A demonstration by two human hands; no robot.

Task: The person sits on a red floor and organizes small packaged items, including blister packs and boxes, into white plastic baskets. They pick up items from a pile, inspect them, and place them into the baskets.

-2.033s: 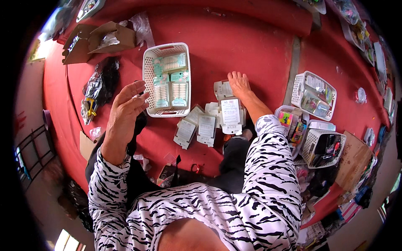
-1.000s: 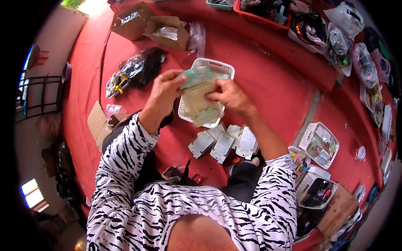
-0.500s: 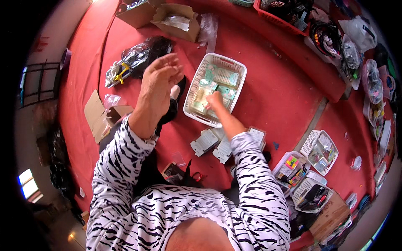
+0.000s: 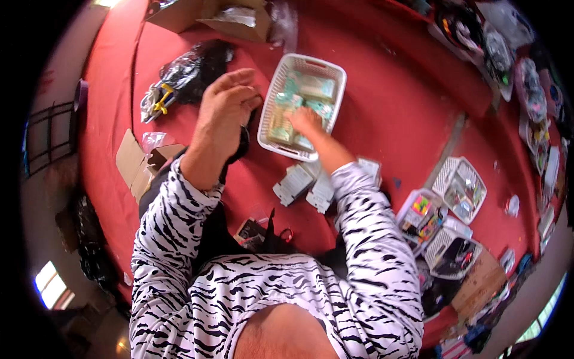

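A white plastic basket (image 4: 342,99) stands on the red floor covering in front of me. Clear packs with pale green printing and cream contents (image 4: 317,87) lie in it, several side by side. My right hand (image 4: 305,121) reaches down into the basket, its curled fingers at the packs on the near left; whatever is in the fingers is hidden. Raised just left of the basket, my left hand (image 4: 228,107) has its fingers loosely bent and apart, with nothing visible in it. Grey-white flat cards or boxes (image 4: 293,184) lie below the basket, partly behind my right forearm.
A black plastic bag (image 4: 197,66) and a yellow-handled tool (image 4: 161,100) lie at left. Open cardboard boxes stand at the far left (image 4: 239,24) and beside my left arm (image 4: 133,158). Small baskets of supplies (image 4: 460,190) stand at right. Red-handled scissors (image 4: 287,234) lie near me.
The view has shifted, so the basket sits higher in the picture. My right hand has moved left over the packs. My left hand stays raised beside the basket.
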